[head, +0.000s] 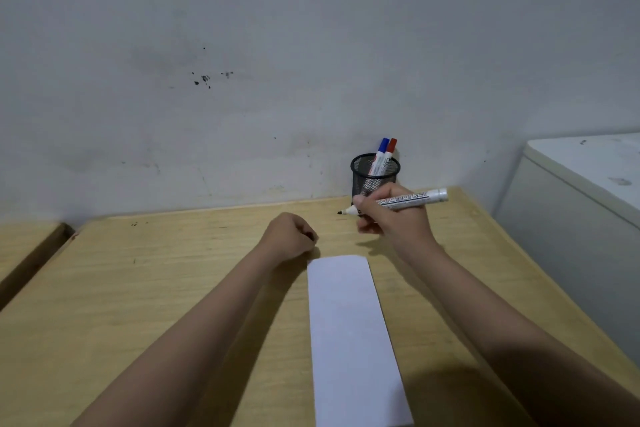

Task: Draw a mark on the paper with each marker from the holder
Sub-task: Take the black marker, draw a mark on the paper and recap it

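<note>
- wooden table (173,288) fills the lower view, pushed against a scuffed white wall (242,45); a white cabinet or appliance (571,211) stands just beside its right edge; a second wooden surface (24,246) sits at far left, apart from the work
- paper (349,333), a long white strip, lies flat on the table between the two forearms, running toward the person; no mark visible on it, so by my read the drawing has not started; placed centrally so either hand reaches it
- right hand (394,215) hovers beyond the far end of the paper, in front of the holder; fingers curled tight in a writing grip around the black marker (398,202); barrel lies near level, bare black tip pointing left, not touching paper or table
- left hand (289,237) rests on the table just beside the paper's far left corner; fingers curled in a loose fist with something dark showing at the fingertips, probably the marker's cap, cannot tell for sure; likely parked there to steady the sheet
- holder (375,178), black mesh cup, stands at the back edge near the wall, partly hidden by the right hand
- blue marker (381,154) and red marker (388,153) lean together inside it, capped ends up; judged as the two left to use
</note>
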`<state>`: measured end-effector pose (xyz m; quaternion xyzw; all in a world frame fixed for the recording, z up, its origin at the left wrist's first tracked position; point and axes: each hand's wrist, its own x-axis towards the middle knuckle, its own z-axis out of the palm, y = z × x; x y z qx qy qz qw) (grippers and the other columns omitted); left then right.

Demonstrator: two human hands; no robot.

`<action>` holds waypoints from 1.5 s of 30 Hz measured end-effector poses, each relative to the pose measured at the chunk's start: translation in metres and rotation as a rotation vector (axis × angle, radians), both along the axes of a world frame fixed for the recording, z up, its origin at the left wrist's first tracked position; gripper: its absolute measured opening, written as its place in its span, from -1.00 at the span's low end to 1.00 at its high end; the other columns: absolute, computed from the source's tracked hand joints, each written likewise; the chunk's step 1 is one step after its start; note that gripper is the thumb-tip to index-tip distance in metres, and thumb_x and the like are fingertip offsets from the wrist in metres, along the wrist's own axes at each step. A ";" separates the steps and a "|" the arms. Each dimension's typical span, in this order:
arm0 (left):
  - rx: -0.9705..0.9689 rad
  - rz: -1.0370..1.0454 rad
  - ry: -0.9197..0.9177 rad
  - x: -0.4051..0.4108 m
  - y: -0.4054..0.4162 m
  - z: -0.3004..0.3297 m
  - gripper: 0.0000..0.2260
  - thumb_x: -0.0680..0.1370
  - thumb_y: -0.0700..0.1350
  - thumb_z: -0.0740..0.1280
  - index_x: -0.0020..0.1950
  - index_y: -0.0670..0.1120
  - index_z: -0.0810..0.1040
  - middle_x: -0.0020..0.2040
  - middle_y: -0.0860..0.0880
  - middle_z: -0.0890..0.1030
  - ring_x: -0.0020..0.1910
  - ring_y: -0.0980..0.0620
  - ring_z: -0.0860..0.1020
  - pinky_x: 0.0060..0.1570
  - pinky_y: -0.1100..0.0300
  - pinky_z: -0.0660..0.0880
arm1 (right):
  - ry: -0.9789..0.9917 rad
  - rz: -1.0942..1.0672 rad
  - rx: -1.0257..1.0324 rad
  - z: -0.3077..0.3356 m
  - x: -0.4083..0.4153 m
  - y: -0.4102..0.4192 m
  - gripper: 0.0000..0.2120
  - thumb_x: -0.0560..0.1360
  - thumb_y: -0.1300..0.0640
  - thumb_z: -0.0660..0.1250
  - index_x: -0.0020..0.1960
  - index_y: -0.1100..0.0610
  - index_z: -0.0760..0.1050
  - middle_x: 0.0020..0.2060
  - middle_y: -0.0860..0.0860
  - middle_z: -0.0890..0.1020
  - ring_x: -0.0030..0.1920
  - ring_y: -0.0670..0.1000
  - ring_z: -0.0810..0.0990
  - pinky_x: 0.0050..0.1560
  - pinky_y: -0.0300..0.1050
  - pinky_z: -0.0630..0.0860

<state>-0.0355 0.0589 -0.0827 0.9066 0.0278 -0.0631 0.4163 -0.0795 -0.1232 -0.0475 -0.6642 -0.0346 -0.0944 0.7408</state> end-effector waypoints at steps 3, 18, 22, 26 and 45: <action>-0.084 0.021 0.025 -0.005 0.007 -0.003 -0.70 0.34 -0.36 0.37 0.04 -0.15 0.58 -0.11 -0.11 0.62 -0.02 -0.10 0.62 -0.02 0.09 0.53 | 0.065 0.023 0.003 -0.005 -0.001 0.011 -0.85 0.41 0.28 0.44 -0.25 0.22 0.46 -0.41 0.05 0.64 -0.42 -0.05 0.60 -0.37 -0.19 0.60; 0.175 -0.017 -0.182 -0.080 0.019 -0.020 -0.61 0.21 0.20 0.48 -0.05 0.20 0.46 -0.02 0.14 0.53 0.02 0.13 0.46 -0.04 0.09 0.15 | 0.206 -0.105 -0.061 -0.051 -0.009 0.057 -0.73 0.38 0.27 0.44 -0.34 0.15 0.35 -0.49 0.11 0.57 -0.49 -0.01 0.61 -0.45 -0.10 0.56; 0.232 -0.036 -0.217 -0.081 0.022 -0.022 -0.58 0.23 0.24 0.47 0.03 0.20 0.50 -0.01 0.14 0.47 0.05 0.11 0.41 -0.02 0.09 0.14 | 0.148 -0.095 -0.095 -0.056 -0.009 0.058 -0.69 0.41 0.28 0.41 -0.36 0.16 0.30 -0.50 0.17 0.55 -0.51 -0.02 0.62 -0.48 -0.11 0.54; 0.310 -0.065 -0.229 -0.078 0.026 -0.021 -0.56 0.23 0.32 0.43 0.06 0.29 0.52 0.01 0.11 0.44 0.11 0.07 0.39 0.02 0.08 0.14 | 0.122 -0.090 -0.124 -0.062 -0.007 0.057 -0.64 0.42 0.26 0.41 -0.40 0.13 0.28 -0.55 0.10 0.54 -0.49 0.04 0.61 -0.46 -0.07 0.55; 0.398 -0.091 -0.237 -0.075 0.030 -0.019 -0.52 0.18 0.38 0.41 0.05 0.29 0.54 -0.03 0.11 0.39 0.07 0.09 0.33 0.01 0.10 0.09 | 0.167 -0.032 -0.182 -0.063 -0.001 0.055 -0.71 0.35 0.35 0.35 -0.40 0.16 0.28 -0.50 0.20 0.52 -0.54 0.03 0.56 -0.46 -0.10 0.47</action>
